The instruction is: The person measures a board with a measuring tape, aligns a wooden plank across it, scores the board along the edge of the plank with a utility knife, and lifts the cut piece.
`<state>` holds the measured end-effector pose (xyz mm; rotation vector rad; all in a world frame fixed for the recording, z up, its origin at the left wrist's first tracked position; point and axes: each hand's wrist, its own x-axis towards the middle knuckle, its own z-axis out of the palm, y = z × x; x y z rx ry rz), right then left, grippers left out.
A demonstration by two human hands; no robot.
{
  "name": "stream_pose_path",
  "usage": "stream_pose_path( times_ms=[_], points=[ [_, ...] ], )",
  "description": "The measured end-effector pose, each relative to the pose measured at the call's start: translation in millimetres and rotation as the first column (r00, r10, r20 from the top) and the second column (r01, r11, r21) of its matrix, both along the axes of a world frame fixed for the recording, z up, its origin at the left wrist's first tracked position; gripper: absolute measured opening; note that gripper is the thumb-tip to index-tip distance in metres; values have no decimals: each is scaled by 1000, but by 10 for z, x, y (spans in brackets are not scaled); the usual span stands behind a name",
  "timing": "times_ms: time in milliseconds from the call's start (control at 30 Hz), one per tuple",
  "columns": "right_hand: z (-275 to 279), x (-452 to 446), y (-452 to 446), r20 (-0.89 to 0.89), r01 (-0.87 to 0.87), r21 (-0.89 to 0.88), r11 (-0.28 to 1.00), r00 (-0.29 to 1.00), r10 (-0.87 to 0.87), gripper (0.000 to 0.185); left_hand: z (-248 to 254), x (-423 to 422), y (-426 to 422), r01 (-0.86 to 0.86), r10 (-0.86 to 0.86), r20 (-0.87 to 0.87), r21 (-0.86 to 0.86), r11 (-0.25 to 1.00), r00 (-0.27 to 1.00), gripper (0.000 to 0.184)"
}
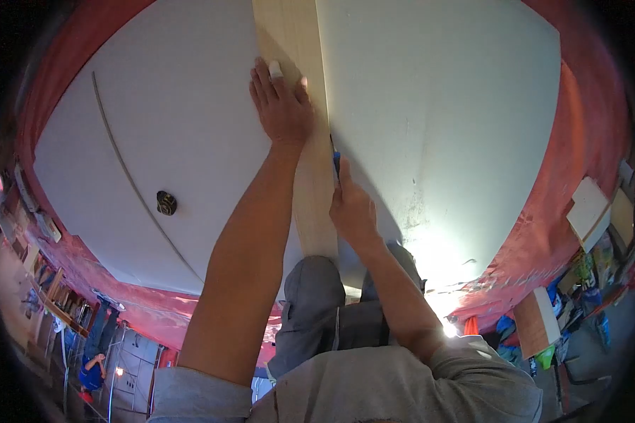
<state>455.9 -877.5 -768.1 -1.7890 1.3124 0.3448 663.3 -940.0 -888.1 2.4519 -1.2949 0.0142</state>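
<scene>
A long pale wooden board (289, 21) lies on a large white sheet (444, 92). My left hand (282, 106) rests on it with the palm down and the fingers stretched out, some of them past the board's left edge. One finger has a white wrapping around its tip. Close to the board's right edge, my right hand (353, 211) is closed around a blue utility knife (336, 163). The knife's dark tip points away from me, along that edge. Whether the blade is in the sheet I cannot tell.
A thin grey strip (120, 151) and a small black roundish object (166, 203) lie on the sheet's left side. My knees (314, 282) are at the near end of the board. Red surfaces (522, 254) surround the sheet. Another person (92, 370) is at lower left.
</scene>
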Motion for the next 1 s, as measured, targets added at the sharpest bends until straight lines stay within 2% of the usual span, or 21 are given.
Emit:
stream_pose_path(
  times_ms=[100, 133, 167, 200, 233, 267, 300, 333, 367, 400, 433, 500, 567, 633, 700, 800, 900, 1000],
  points=[
    [-4, -45, 80, 18, 22, -60, 998, 1000, -21, 68, 39, -21, -70, 0, 0, -2, -59, 998, 1000, 61],
    [-30, -52, 52, 28, 25, -68, 997, 999, -23, 68, 40, -37, -69, -1, 0, -22, -31, 1000, 1000, 62],
    [-57, -60, 34, -80, -57, -81, 995, 996, 50, 69, 51, -33, -26, -7, 7, -38, 6, 1000, 999, 62],
    [-52, -52, 64, -171, -152, -78, 985, 976, 137, 69, -93, -37, -24, 31, -31, -20, -38, 999, 999, 62],
    [-69, -137, 32, -119, -93, -51, 994, 989, 86, 69, -260, 11, -31, 58, -56, 31, -73, 996, 998, 63],
    [-118, -133, -12, -36, -47, -8, 999, 998, 46, 68, -388, 22, 21, -15, -39, 251, 210, 978, 967, 62],
    [-63, -30, -22, 100, 45, 85, 995, 994, -54, 68, -56, -24, 37, -24, 23, -70, -12, 1000, 997, 65],
    [41, -55, -67, 173, 140, 169, 976, 970, -169, 68, 37, -99, 39, -89, 83, -77, -84, 992, 994, 64],
    [106, -13, -126, -81, -77, 23, 997, 994, 79, 66, 131, -104, 88, -74, 67, -113, -62, 995, 991, 66],
    [56, -112, -122, -13, -112, -20, 993, 994, 112, 73, 179, -129, 175, -46, 38, -167, -46, 998, 985, 67],
    [142, -138, -160, -64, -110, -15, 994, 992, 109, 71, 96, -231, 295, -38, 26, -144, -83, 996, 989, 68],
    [253, -128, -189, -121, -80, -3, 997, 989, 79, 70, 226, -574, 671, -123, 121, -202, 3, 992, 972, 66],
    [231, -99, -213, -71, -58, -2, 998, 996, 58, 65, 281, -948, 1192, -187, 210, -198, 127, 974, 957, 67],
    [208, -34, -180, -87, -44, -15, 999, 995, 43, 64, 507, -1385, 1698, -237, 275, -246, 174, 956, 929, 69],
    [206, -17, -169, -97, -45, -27, 999, 994, 42, 63, 301, -1801, 2254, -221, 257, -211, 178, 959, 943, 69],
    [204, -22, -134, -105, -39, 0, 999, 994, 39, 62, 239, -1895, 2440, -173, 188, -127, 123, 977, 974, 73],
    [165, -108, -39, 7, 16, -52, 999, 1000, -16, 63, 211, -1912, 2470, -144, 152, -108, 81, 986, 982, 74],
    [314, -96, 105, -77, -26, -37, 999, 997, 23, 64, 223, -1908, 2438, -187, 198, -132, 92, 978, 971, 75]
  ],
)
